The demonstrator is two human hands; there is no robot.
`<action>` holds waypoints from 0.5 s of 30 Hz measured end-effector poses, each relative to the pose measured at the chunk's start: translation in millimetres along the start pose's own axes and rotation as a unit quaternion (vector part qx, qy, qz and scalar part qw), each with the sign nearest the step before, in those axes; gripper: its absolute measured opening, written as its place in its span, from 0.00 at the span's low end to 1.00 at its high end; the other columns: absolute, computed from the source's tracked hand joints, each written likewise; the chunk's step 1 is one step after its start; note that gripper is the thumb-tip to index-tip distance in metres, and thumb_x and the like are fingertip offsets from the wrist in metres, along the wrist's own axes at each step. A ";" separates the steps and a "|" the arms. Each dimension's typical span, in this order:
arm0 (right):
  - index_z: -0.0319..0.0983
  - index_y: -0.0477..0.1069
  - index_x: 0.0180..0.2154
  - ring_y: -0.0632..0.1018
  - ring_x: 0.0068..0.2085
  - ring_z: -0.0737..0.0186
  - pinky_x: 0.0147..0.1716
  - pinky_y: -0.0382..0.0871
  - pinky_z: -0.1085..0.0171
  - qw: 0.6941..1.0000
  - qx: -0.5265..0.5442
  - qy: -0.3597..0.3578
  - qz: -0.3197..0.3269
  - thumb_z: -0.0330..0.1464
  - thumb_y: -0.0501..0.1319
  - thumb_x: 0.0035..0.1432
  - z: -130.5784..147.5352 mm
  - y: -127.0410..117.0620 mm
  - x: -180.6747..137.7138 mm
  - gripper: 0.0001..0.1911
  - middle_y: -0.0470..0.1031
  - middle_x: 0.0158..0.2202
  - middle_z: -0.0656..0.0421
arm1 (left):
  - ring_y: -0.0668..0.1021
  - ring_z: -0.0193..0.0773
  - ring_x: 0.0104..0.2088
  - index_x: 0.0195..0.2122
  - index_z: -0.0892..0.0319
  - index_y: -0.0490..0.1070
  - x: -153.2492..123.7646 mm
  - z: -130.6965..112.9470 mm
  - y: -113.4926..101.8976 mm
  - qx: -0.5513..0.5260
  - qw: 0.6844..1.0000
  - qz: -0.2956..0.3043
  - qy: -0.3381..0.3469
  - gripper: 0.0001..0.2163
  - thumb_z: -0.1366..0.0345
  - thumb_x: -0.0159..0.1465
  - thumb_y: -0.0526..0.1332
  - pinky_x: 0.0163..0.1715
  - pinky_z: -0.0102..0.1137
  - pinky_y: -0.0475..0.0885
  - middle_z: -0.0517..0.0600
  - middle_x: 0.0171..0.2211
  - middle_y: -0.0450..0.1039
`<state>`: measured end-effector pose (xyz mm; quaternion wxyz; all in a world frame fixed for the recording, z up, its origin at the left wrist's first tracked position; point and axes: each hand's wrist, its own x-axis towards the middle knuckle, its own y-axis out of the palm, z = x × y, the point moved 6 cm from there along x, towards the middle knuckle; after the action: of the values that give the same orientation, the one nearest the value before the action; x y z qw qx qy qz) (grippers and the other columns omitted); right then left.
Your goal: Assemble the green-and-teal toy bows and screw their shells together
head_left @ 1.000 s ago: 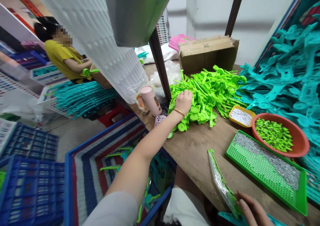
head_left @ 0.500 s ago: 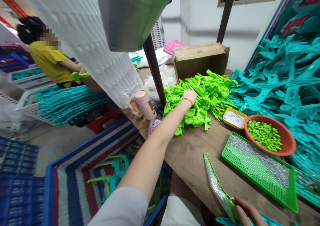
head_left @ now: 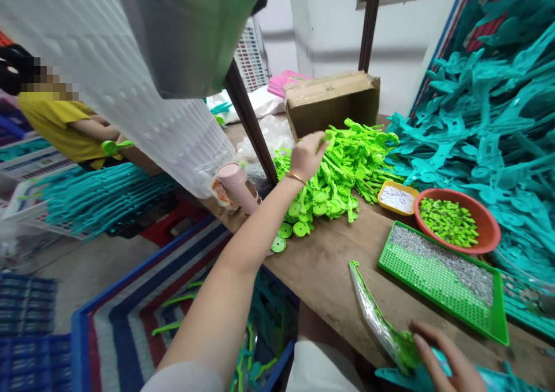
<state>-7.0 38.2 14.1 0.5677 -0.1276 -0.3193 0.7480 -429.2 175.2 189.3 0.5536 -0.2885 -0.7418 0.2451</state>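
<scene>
My left hand (head_left: 309, 156), with a bracelet at the wrist, is over the pile of bright green plastic pieces (head_left: 338, 189). Its fingers are closed on a green plastic piece (head_left: 326, 139), mostly hidden by the hand. At the bottom right, my right hand (head_left: 451, 357) has its fingers stretched out and apart. Their tips lie against the blurred green end of a long, curved green strip with a clear part (head_left: 373, 314) on the table. Teal plastic pieces (head_left: 394, 374) lie under and beside that hand.
A green perforated tray (head_left: 420, 285) holds small metal parts. Beyond it stand a red bowl (head_left: 492, 236) of green parts and a yellow dish (head_left: 379, 200). Teal pieces (head_left: 472, 132) are heaped right. A pink cup (head_left: 238, 187), cardboard box (head_left: 329, 94) and co-worker (head_left: 56, 123) are also present.
My left hand has lifted slightly from the pile and drawn left, a green piece now showing at its fingertips. My right-hand fingers have shifted a little and spread. The view has turned right.
</scene>
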 end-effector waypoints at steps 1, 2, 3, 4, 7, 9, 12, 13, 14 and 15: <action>0.42 0.75 0.45 0.82 0.44 0.55 0.44 0.77 0.62 0.999 -0.022 -0.033 -0.011 0.46 0.57 0.62 15.9 -8.2 8.1 0.18 0.81 0.44 0.54 | 0.79 0.41 0.44 0.47 0.61 0.72 -11.0 -11.5 -14.4 -0.107 0.992 -0.064 -0.028 0.10 0.61 0.69 0.58 0.46 0.37 0.75 0.54 0.41 0.77; 0.41 0.73 0.50 0.81 0.46 0.54 0.46 0.77 0.58 0.995 -0.054 -0.075 -0.041 0.43 0.58 0.63 34.2 -16.5 15.3 0.18 0.80 0.47 0.52 | 0.80 0.39 0.40 0.46 0.60 0.72 -25.8 -24.9 -21.3 -0.222 0.969 -0.087 -0.058 0.11 0.59 0.68 0.59 0.41 0.35 0.76 0.51 0.38 0.77; 0.39 0.69 0.55 0.79 0.51 0.50 0.50 0.75 0.52 0.985 -0.082 -0.115 -0.102 0.41 0.58 0.63 52.5 -25.7 20.6 0.22 0.77 0.51 0.48 | 0.81 0.37 0.35 0.45 0.59 0.72 -43.1 -41.5 -18.3 -0.328 0.939 -0.048 -0.094 0.11 0.57 0.67 0.60 0.36 0.33 0.77 0.48 0.34 0.76; 0.38 0.63 0.61 0.74 0.58 0.45 0.54 0.72 0.47 0.976 -0.101 -0.149 -0.122 0.40 0.60 0.62 68.3 -27.2 25.3 0.28 0.71 0.57 0.43 | 0.81 0.37 0.32 0.42 0.59 0.73 -63.9 -60.1 -9.2 -0.413 0.900 0.024 -0.141 0.12 0.56 0.66 0.62 0.33 0.32 0.77 0.47 0.30 0.75; 0.40 0.56 0.66 0.70 0.60 0.42 0.55 0.70 0.44 0.963 -0.147 -0.214 -0.076 0.39 0.63 0.60 93.5 -6.2 33.3 0.36 0.65 0.60 0.41 | 0.79 0.35 0.24 0.35 0.60 0.74 -140.6 -115.9 23.8 -0.553 0.753 0.241 -0.265 0.15 0.54 0.56 0.70 0.26 0.31 0.78 0.46 0.26 0.74; 0.41 0.58 0.64 0.73 0.55 0.45 0.51 0.73 0.47 0.961 -0.175 -0.206 -0.057 0.37 0.62 0.61 90.8 8.0 30.2 0.32 0.69 0.55 0.43 | 0.78 0.32 0.22 0.33 0.60 0.73 -187.4 -134.6 42.4 -0.585 0.673 0.293 -0.344 0.17 0.53 0.52 0.72 0.24 0.28 0.77 0.46 0.25 0.75; 0.37 0.63 0.61 0.74 0.49 0.47 0.46 0.74 0.49 0.956 -0.224 -0.184 -0.045 0.35 0.61 0.61 74.0 15.6 15.9 0.27 0.70 0.48 0.44 | 0.78 0.30 0.22 0.32 0.60 0.71 -235.3 -140.3 66.7 -0.601 0.603 0.304 -0.427 0.20 0.52 0.48 0.74 0.24 0.25 0.77 0.46 0.25 0.76; 0.36 0.64 0.60 0.74 0.48 0.48 0.45 0.74 0.50 0.953 -0.236 -0.184 -0.041 0.35 0.61 0.61 67.6 14.5 10.3 0.26 0.70 0.47 0.44 | 0.78 0.30 0.23 0.32 0.61 0.71 -245.5 -139.3 73.0 -0.601 0.591 0.311 -0.439 0.21 0.51 0.47 0.74 0.25 0.25 0.77 0.46 0.25 0.76; 0.36 0.65 0.59 0.74 0.47 0.48 0.45 0.75 0.51 0.951 -0.243 -0.187 -0.039 0.35 0.61 0.61 61.2 12.0 5.1 0.26 0.71 0.47 0.44 | 0.79 0.31 0.23 0.33 0.61 0.71 -253.3 -136.9 78.0 -0.596 0.588 0.320 -0.443 0.21 0.51 0.47 0.74 0.26 0.26 0.77 0.47 0.25 0.77; 0.35 0.65 0.59 0.75 0.48 0.49 0.45 0.75 0.52 0.950 -0.246 -0.188 -0.039 0.35 0.62 0.61 54.5 8.4 0.6 0.26 0.71 0.48 0.44 | 0.79 0.32 0.24 0.33 0.61 0.71 -258.6 -131.9 81.6 -0.585 0.598 0.323 -0.443 0.22 0.50 0.48 0.73 0.27 0.26 0.77 0.47 0.26 0.77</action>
<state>-43.8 19.3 50.6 0.4768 -0.1080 -0.5989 0.6342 -232.4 58.3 -7.0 -0.2457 -0.6270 -0.7390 0.0196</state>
